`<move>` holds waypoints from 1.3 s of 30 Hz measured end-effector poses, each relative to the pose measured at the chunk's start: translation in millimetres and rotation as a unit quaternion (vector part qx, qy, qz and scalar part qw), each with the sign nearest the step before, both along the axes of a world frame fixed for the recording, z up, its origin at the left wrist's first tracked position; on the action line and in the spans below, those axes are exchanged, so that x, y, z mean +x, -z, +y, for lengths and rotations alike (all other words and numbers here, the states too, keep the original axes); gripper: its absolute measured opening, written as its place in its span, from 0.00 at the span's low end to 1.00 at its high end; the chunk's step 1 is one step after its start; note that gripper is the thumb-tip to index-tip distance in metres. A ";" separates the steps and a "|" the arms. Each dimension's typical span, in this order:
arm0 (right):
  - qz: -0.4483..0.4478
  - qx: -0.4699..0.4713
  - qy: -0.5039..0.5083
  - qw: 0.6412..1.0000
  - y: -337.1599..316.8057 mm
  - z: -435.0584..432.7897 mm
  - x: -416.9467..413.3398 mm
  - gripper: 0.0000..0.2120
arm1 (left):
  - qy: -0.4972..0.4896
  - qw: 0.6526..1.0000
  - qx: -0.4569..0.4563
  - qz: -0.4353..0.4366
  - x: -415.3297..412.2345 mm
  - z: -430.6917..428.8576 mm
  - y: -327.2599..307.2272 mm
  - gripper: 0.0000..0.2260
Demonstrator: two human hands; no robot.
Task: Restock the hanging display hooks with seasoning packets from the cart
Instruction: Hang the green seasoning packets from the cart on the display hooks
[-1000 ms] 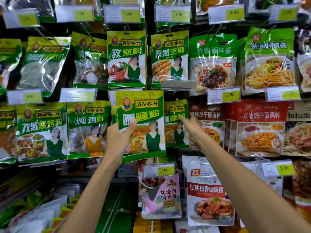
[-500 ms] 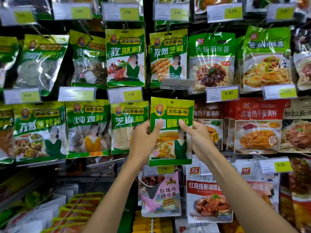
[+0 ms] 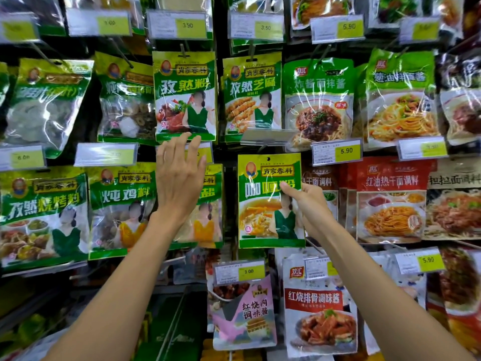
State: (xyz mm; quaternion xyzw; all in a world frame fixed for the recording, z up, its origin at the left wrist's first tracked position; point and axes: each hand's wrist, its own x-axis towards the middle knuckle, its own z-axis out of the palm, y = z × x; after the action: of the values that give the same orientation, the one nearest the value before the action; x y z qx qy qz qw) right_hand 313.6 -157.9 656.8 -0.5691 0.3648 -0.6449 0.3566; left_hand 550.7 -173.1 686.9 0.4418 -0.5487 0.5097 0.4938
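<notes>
One curry packet (image 3: 265,204) was mid-hang: right hand (image 3: 309,207) pinched its 3 o'clock edge, left hand (image 3: 179,178) spread at 9 o'clock. Hook seating unclear.

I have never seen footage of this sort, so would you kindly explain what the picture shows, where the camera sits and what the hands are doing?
No machine here: a person works with two bare hands, filmed by a wide-angle camera worn on the head. Ahead, seasoning packets hang on hooks, with price tags between rows. The right hand pinches the right edge of a green and yellow packet, held upright before them. The left hand is open, fingers straight, raised before neighbouring packets, holding nothing.
</notes>
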 end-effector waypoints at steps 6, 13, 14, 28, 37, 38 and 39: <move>-0.020 0.035 0.025 0.999 -7.9 -2.7 -1.1 0.16 | 0.021 0.999 -0.030 -0.004 0.9 -4.0 2.0 0.15; -0.022 0.084 0.023 0.996 -19.0 -3.0 -0.5 0.21 | 0.028 0.998 -0.046 -0.026 7.3 -6.0 3.7 0.15; -0.028 0.092 0.018 0.995 -20.2 -4.5 0.0 0.21 | 0.028 0.998 -0.046 -0.029 8.1 -5.8 3.5 0.15; -0.022 0.115 0.020 0.993 -20.0 -34.6 7.9 0.09 | 0.021 0.998 -0.035 -0.048 12.1 -0.7 0.6 0.15; 0.078 0.109 0.172 0.976 -12.1 -78.9 21.6 0.22 | 0.019 0.999 -0.015 -0.047 10.5 2.6 0.1 0.15; 0.084 0.107 0.179 0.974 -11.4 -79.9 21.5 0.24 | 0.020 0.999 -0.011 -0.046 10.3 3.5 0.0 0.15; 0.094 0.105 0.182 0.973 -10.5 -79.6 20.6 0.24 | 0.022 0.999 -0.008 -0.043 9.7 4.7 0.0 0.15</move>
State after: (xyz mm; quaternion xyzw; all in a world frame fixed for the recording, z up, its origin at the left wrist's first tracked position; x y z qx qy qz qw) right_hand 334.2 -237.5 667.3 -0.5109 0.5597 -0.6006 0.2550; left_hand 560.5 -168.3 686.9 0.4035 -0.5749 0.5219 0.4840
